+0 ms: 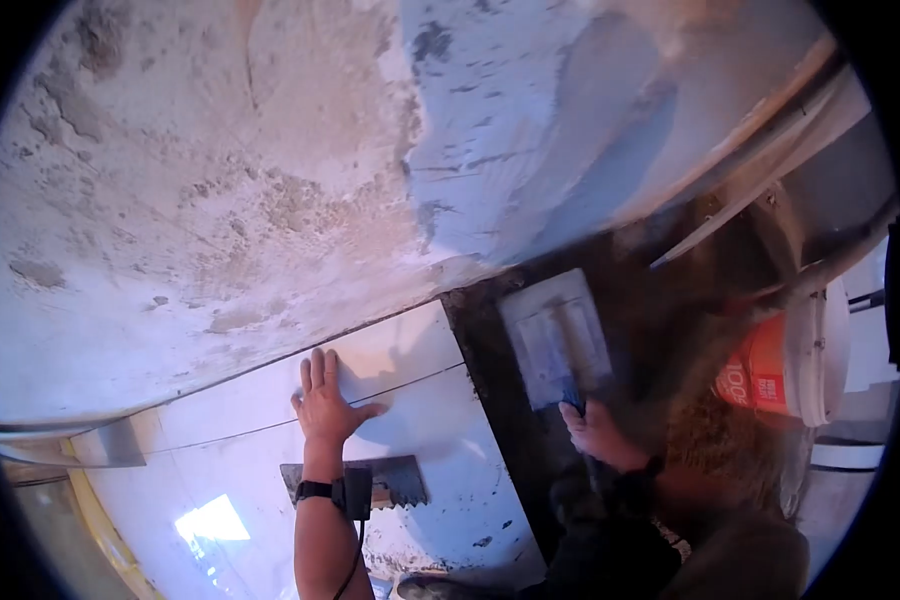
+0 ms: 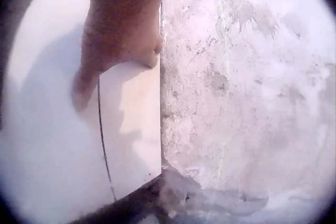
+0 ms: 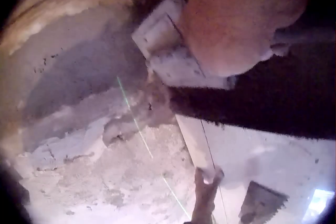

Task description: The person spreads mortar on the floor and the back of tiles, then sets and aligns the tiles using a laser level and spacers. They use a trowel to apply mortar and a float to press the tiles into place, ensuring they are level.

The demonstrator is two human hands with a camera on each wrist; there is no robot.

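Note:
My left hand [image 1: 328, 405] rests with fingers spread on a white tile [image 1: 400, 350] that runs along the foot of the wall. Its fingertips lie close to the wall. Beside the left wrist, a toothed notched trowel [image 1: 407, 478] lies on the neighbouring white tiles [image 1: 440, 430]. Off to the right, my right hand [image 1: 602, 437] grips the handle of a flat rectangular trowel [image 1: 530, 375], blurred, over the dark floor past the tile's end. The right wrist view shows the pale trowel [image 3: 157, 35] partly hidden behind that hand.
A rough, patchy wall [image 1: 220, 200] rises along the tiles. On the right stands a white bucket [image 1: 820, 350] with an orange label, and brown loose material [image 1: 720, 440] lies near it. A shoe [image 1: 435, 588] shows at the bottom edge.

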